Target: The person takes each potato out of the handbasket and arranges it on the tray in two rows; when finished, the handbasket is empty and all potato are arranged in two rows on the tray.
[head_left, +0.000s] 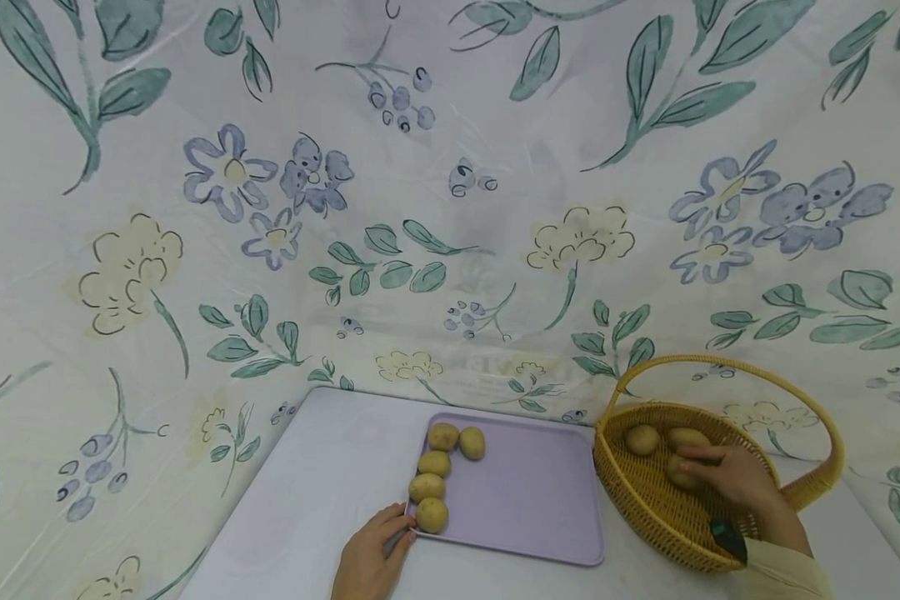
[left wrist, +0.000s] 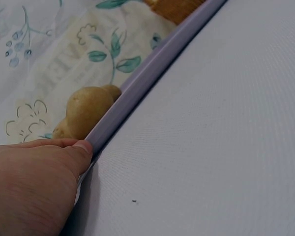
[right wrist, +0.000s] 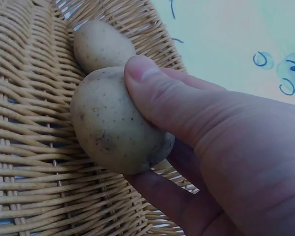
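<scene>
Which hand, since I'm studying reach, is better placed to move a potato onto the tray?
Probably the right hand: it grips a potato at the basket, while the left hand holds the tray's edge.

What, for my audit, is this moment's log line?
right grip: holds tan oval potato inside golden wicker basket | left grip: holds lilac rectangular tray

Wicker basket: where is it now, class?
In the head view, the wicker basket is at lower right, just right of the lilac tray, with the right hand inside.
</scene>
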Demonstrator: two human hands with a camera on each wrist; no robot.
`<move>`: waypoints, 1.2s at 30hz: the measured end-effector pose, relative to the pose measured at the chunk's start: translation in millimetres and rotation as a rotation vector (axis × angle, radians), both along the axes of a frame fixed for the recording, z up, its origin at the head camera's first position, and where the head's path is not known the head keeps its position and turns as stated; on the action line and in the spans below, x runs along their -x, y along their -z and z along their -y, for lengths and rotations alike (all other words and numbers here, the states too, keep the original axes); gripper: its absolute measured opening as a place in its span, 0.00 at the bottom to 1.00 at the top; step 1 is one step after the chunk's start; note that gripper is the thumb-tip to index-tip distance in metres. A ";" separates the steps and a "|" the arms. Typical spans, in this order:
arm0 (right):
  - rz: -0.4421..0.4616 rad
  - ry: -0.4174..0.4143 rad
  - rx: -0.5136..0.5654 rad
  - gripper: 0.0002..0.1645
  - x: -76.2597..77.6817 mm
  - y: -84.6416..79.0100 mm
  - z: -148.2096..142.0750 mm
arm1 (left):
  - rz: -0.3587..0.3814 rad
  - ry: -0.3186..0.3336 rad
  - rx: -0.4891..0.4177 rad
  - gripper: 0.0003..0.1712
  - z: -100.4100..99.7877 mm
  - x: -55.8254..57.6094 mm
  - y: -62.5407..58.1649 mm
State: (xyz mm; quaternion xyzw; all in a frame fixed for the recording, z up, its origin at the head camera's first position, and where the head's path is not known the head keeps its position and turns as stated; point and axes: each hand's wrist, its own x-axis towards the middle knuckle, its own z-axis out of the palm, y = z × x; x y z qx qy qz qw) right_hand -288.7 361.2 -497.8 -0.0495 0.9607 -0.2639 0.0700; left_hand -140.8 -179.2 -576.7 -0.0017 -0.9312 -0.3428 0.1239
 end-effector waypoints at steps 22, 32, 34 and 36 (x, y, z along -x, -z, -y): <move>-0.083 0.030 0.093 0.31 -10.0 -26.5 24.5 | 0.003 -0.014 -0.002 0.10 0.1 0.6 1.6; -0.123 0.039 0.128 0.31 -19.9 -52.0 48.0 | -0.008 -0.017 -0.009 0.09 0.7 0.1 1.5; -0.134 0.035 0.128 0.30 -22.1 -57.1 52.4 | -0.002 -0.014 -0.010 0.10 0.8 -0.3 0.8; -0.139 0.035 0.123 0.31 -24.1 -61.9 56.8 | 0.003 -0.014 -0.012 0.10 0.9 -0.6 0.0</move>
